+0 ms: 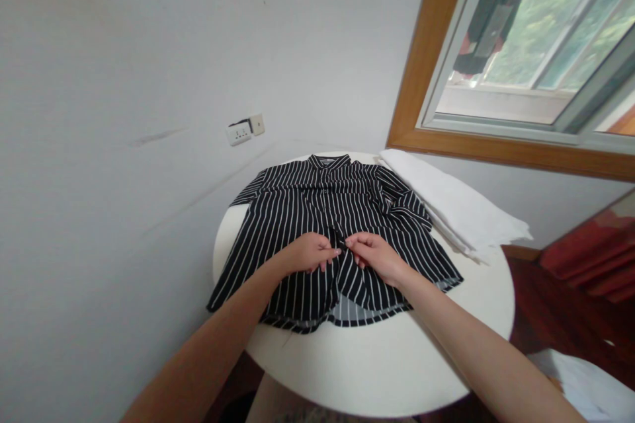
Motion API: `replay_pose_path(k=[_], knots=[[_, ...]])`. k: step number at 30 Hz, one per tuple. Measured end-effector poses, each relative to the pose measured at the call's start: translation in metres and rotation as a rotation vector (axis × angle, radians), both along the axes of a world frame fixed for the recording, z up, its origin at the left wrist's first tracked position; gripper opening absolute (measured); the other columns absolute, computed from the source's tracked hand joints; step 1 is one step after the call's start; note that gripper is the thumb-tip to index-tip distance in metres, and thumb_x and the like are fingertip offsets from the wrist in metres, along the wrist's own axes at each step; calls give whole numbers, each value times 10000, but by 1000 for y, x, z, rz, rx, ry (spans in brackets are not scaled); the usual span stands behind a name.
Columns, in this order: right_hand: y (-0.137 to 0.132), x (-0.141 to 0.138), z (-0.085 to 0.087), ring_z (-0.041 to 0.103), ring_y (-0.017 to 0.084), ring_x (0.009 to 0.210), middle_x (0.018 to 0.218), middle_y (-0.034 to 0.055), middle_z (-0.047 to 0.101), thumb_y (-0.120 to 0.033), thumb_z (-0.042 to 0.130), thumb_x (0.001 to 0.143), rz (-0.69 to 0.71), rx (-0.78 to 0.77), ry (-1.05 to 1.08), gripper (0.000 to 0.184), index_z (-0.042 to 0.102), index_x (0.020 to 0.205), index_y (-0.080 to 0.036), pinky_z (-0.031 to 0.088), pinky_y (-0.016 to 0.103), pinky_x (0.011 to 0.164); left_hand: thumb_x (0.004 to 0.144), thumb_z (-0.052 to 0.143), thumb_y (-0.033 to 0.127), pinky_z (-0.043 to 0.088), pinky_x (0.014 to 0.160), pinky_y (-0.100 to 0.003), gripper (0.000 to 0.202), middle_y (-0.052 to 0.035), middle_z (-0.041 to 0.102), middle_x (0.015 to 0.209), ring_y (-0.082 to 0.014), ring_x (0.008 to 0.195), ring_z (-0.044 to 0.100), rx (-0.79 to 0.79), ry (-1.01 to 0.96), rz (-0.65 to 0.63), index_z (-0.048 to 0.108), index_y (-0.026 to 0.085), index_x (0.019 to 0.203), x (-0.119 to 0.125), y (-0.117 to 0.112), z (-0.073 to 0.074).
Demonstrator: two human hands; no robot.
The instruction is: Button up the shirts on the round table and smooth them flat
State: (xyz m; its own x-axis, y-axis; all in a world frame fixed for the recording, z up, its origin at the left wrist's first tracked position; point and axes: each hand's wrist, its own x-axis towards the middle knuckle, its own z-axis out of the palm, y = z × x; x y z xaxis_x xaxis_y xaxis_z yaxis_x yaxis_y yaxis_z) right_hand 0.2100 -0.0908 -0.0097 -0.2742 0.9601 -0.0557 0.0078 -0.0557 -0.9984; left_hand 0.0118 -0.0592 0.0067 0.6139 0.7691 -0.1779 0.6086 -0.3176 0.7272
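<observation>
A black shirt with white stripes [292, 218] lies front side up on a round white table [377, 363], its collar toward the wall and its hem toward me. At the lower front opening, my left hand [315, 252] pinches one edge of the shirt. Close beside it, my right hand [371, 255] pinches the facing edge, and the fabric is lifted a little between the fingertips. Any button there is too small or hidden to make out. Below my hands the front panels part, showing the paler inside of the back.
Folded white cloth [446, 201] lies on the table's right side, by the shirt's sleeve. Behind the table are a wall with a power socket [239, 133] and a wood-framed window [496, 153]. White material [590, 383] and a red cloth [595, 258] are low at the right.
</observation>
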Motion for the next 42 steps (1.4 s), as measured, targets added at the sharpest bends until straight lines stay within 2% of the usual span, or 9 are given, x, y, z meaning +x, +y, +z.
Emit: replay_pose_path(k=[2, 4, 9, 17, 22, 32, 42], knots=[[-1, -2, -2, 446, 49, 472, 563, -69, 498, -409, 630, 766, 20, -1, -19, 265, 617, 840, -155, 377, 174, 457, 818, 454, 584, 347, 426, -208, 451, 7, 616, 611, -73, 395, 464, -194, -119, 6, 552, 159, 707, -3, 3, -6], [-2, -5, -4, 458, 52, 482, 578, -65, 507, -398, 628, 767, 44, 8, -51, 245, 618, 833, -163, 390, 174, 457, 801, 487, 579, 329, 400, -201, 434, 2, 635, 660, -66, 390, 472, -305, -196, 20, 554, 155, 738, -6, 4, -10], [-3, -7, -10, 494, 52, 499, 639, -55, 553, -370, 641, 756, 52, 21, -65, 233, 617, 876, -172, 444, 177, 466, 798, 521, 519, 351, 416, -200, 380, -13, 662, 706, -66, 425, 515, -410, -232, 23, 573, 143, 779, -7, 2, -7], [-3, -8, -9, 550, 62, 546, 684, -45, 584, -398, 687, 716, 12, 59, 24, 286, 641, 874, -164, 535, 213, 545, 821, 504, 410, 393, 410, -196, 276, 2, 646, 664, -76, 441, 536, -399, -219, 19, 566, 144, 781, -5, 4, -13], [-3, -10, -15, 583, 77, 568, 728, -16, 629, -414, 668, 735, 44, 95, -66, 302, 663, 894, -157, 546, 230, 582, 823, 491, 343, 412, 420, -193, 222, 9, 636, 650, -71, 443, 529, -399, -220, 16, 571, 144, 767, -6, 4, -14], [-2, -5, -18, 626, 99, 561, 728, 6, 675, -383, 622, 769, 51, 126, -176, 269, 667, 899, -151, 516, 232, 598, 840, 512, 430, 441, 479, -203, 295, -7, 643, 741, -68, 501, 535, -415, -267, -29, 596, 148, 821, -10, 4, -11], [-3, -6, -16, 647, 96, 547, 711, 0, 669, -293, 655, 736, 24, 18, -149, 179, 648, 837, -145, 534, 210, 570, 838, 522, 436, 447, 461, -199, 317, -11, 655, 676, -86, 468, 584, -371, -261, -41, 622, 135, 847, -13, 3, -13]])
